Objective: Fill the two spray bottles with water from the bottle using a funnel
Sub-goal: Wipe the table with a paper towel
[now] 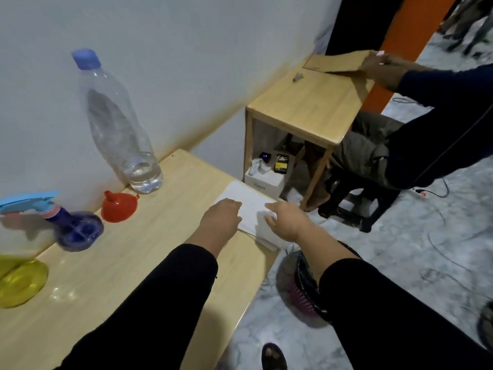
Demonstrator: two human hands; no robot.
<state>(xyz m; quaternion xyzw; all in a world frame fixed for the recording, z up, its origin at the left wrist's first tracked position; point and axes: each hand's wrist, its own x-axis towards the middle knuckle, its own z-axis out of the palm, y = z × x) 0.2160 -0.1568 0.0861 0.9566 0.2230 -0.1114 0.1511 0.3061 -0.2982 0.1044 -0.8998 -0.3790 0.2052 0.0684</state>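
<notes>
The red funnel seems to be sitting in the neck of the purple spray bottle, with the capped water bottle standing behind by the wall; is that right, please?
Not quite. The head view shows the red funnel lying on the table, apart from the purple spray bottle, which still wears its blue trigger head. The capped water bottle does stand behind by the wall.

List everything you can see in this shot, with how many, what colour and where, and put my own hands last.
water bottle: one, clear with blue cap, upright at the wall, little water left
funnel: one, red, on the table beside the water bottle
spray bottle: one purple with blue trigger, table's left
yellow bottle: one, cut off at left edge
white paper: one stack, table's far corner
table: one, light wood
side table: one, light wood, beyond
cardboard: one, brown, held by another person
left hand: on the white paper
right hand: on the white paper
</notes>
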